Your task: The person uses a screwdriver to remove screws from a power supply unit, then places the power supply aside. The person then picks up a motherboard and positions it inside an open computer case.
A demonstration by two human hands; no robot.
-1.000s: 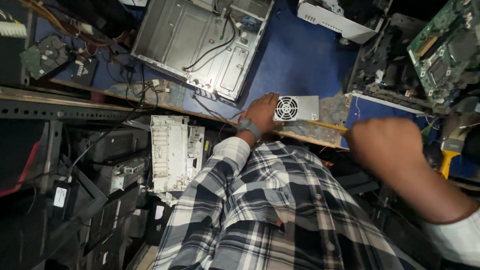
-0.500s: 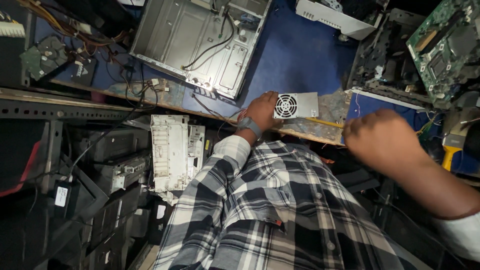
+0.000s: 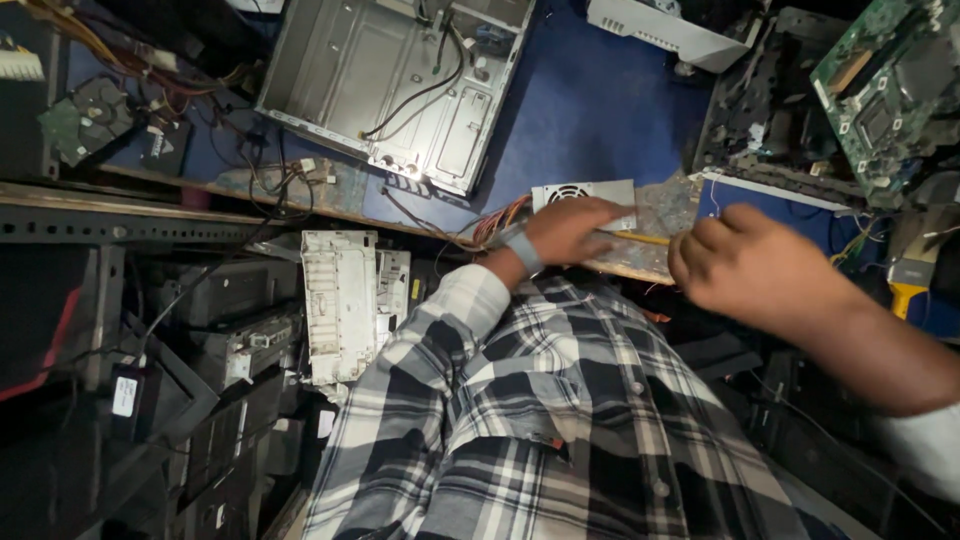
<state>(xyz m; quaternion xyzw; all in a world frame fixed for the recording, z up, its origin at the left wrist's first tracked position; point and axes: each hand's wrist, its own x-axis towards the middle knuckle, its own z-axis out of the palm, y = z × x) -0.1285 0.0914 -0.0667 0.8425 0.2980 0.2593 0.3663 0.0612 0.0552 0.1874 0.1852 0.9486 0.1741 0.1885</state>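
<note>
Beside open metal case [image 3: 400, 90], left hand [image 3: 570, 230] on power supply [image 3: 585, 195]

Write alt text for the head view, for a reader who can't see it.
Looking down, the person's left hand rests on a grey power supply unit at the edge of a blue workbench, while the right hand hovers curled beside it. An open metal computer case and green circuit boards lie around.

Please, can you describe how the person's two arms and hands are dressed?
The left hand is bare, with a grey band on the wrist; its arm has a long sleeve in black, grey and white plaid. The right hand is bare too, no ring visible; its forearm is uncovered, with a pale sleeve pushed up near the elbow.
</note>
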